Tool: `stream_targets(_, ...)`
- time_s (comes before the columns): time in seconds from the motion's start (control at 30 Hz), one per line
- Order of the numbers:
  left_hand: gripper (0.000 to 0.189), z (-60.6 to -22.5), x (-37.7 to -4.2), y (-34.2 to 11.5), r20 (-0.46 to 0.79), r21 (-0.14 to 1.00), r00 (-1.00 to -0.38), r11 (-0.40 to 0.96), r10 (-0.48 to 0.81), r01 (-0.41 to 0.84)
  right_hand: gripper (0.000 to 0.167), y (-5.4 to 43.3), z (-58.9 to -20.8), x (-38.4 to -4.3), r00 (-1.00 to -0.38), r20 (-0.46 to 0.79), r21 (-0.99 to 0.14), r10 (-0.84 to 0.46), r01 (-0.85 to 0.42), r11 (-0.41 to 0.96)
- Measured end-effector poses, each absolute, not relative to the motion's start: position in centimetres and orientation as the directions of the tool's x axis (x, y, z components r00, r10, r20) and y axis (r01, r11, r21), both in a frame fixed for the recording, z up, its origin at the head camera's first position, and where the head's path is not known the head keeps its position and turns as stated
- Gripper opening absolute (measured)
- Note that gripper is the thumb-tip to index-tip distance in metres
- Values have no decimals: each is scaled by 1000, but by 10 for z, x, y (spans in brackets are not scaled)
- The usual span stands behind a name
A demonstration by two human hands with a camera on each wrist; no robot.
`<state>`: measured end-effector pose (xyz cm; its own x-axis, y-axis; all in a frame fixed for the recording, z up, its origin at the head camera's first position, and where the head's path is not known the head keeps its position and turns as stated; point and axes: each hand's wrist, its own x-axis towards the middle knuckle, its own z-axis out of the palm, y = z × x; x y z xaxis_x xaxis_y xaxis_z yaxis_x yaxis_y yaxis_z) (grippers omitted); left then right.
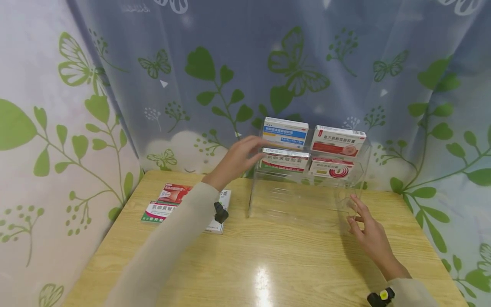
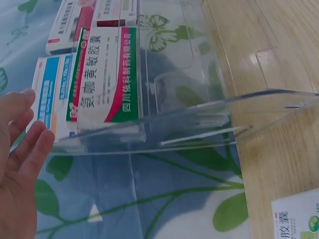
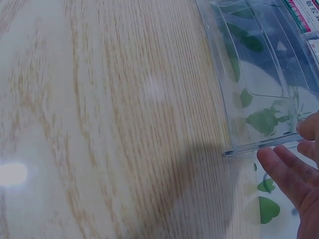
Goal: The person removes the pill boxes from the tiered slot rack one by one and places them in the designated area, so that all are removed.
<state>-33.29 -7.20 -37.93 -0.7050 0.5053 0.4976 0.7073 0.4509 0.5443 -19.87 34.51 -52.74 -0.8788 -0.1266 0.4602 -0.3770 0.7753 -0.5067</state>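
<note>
A clear acrylic display rack (image 1: 291,200) stands on the table and holds medicine boxes in two rows. Up top are a blue-and-white box (image 1: 285,133) and a red-and-white box (image 1: 337,141). Below them sit a green-and-red-striped box (image 1: 284,162) and a box with red rings (image 1: 330,169). My left hand (image 1: 242,157), fingers extended, is at the left edge of the blue-and-white box, its fingertips right beside it. With thumb and fingers on either side, my right hand (image 1: 370,234) pinches the rack's right side panel (image 3: 249,148).
Left of the rack, partly behind my left sleeve, lie a red box (image 1: 174,192), a green-and-white box (image 1: 158,212) and a white box (image 1: 224,200). A leaf-patterned cloth (image 1: 238,64) hangs behind the wooden table (image 1: 299,264).
</note>
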Motion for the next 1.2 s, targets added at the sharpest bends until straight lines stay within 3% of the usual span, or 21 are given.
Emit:
stream_targets(0.4, 42, -376, -340, -48, 398, 469, -710, 536, 581, 702, 81, 346, -529, -198, -878, 459, -501, -135, -381, 777)
stream_targets(0.63, 40, -376, -339, -38, 425, 332, -685, 602, 592, 726, 82, 346, -526, -198, -885, 445, -508, -134, -373, 776)
stream_targets(0.9, 48, -374, -334, -27, 365, 192, -721, 710, 589, 678, 82, 346, -526, -199, -883, 449, -501, -137, -375, 780)
stream_targets(1.2, 46, -376, -331, -24, 373, 156, -723, 729, 582, 667, 82, 347, -527, -200, -892, 433, -512, -128, -361, 780)
